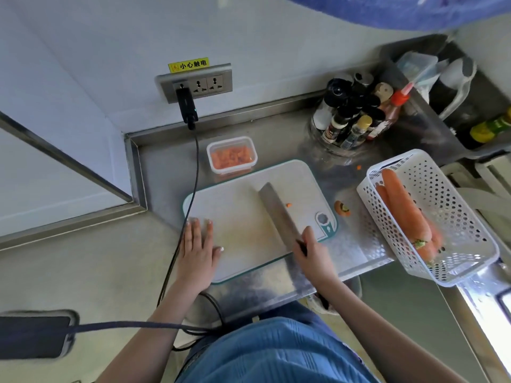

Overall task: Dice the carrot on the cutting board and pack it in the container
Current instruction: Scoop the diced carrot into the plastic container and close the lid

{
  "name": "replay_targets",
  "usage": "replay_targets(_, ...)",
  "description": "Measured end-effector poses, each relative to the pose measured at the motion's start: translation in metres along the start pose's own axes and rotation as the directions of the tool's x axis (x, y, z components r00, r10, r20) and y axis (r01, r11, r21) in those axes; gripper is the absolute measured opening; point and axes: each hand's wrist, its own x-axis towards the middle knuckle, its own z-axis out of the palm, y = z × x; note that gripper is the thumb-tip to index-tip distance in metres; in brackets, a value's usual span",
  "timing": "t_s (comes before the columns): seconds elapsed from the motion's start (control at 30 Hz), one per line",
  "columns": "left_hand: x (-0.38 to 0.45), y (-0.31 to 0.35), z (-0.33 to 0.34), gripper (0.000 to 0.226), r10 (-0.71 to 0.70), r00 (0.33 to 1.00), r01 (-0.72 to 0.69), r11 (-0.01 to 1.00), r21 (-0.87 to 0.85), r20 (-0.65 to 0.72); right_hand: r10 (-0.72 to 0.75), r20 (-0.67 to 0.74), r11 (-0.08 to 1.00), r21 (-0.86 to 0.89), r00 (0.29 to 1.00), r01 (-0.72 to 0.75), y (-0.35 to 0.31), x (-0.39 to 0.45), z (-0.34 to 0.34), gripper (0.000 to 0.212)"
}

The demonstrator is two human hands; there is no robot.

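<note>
1. One diced carrot piece [288, 205] is all we see left on the cutting board [243, 217], just right of the knife [278, 214] blade; the rest fills the container [231, 157] just beyond the board's far edge.
2. Our right hand [311, 251] is clenched round the knife handle at the board's near right, blade lying flat across the board.
3. Our left hand [197, 244] is released, fingers straight, palm resting on the board's near left corner.
4. We judge the step to be gathering the stragglers: sweep the piece onto the blade and carry it to the container, keeping our left fingers behind the edge.
5. Off the board's right edge lie a carrot end [342, 208] and a basket [453, 217] of whole carrots [403, 205].
</note>
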Motion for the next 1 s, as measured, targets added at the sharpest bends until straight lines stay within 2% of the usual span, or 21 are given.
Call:
replay_targets(0.13,0.001,0.001,0.0,0.072,-0.017,1.0,0.017,1.0,-0.012,0.016,0.202,-0.228,0.979,0.07,0.952,-0.19,0.028,0.005,-0.033,0.013)
replay_targets(0.27,0.0,0.002,0.0,0.07,-0.017,1.0,0.017,1.0,-0.018,0.011,0.21,-0.392,0.976,0.033,0.895,-0.215,0.029,0.001,-0.042,0.015)
replay_targets(0.33,0.001,0.003,-0.002,0.069,-0.027,0.999,0.027,0.999,-0.038,0.022,0.166,-0.377,0.986,0.033,0.911,-0.166,0.019,-0.003,-0.033,0.012)
replay_targets(0.47,0.0,0.003,-0.003,0.07,-0.039,0.999,0.041,0.998,-0.057,0.039,0.077,-0.159,0.997,0.017,0.984,-0.075,-0.002,-0.009,-0.003,0.011)
replay_targets(0.53,0.0,0.001,-0.002,0.071,-0.046,0.998,0.049,0.997,-0.064,0.046,0.083,-0.135,0.997,0.02,0.987,-0.081,-0.008,-0.008,0.005,0.014)
replay_targets(0.67,-0.003,-0.002,-0.004,0.071,-0.044,0.997,0.048,0.997,-0.057,0.064,0.154,-0.193,0.988,0.035,0.969,-0.15,0.001,-0.004,-0.003,0.005)
replay_targets(0.8,-0.005,-0.005,-0.004,0.072,-0.041,0.995,0.045,0.998,-0.042,0.092,0.261,-0.32,0.965,0.074,0.911,-0.25,0.016,-0.005,-0.025,0.008)
replay_targets(0.9,-0.007,-0.007,-0.005,0.073,-0.034,0.994,0.038,0.999,-0.038,0.108,0.258,-0.384,0.966,0.118,0.887,-0.23,0.015,-0.009,-0.026,0.015)
replay_targets(1.0,-0.012,-0.012,-0.008,0.073,-0.033,0.993,0.037,0.999,-0.032,0.11,0.191,-0.377,0.981,0.092,0.906,-0.169,0.006,-0.009,-0.02,0.016)
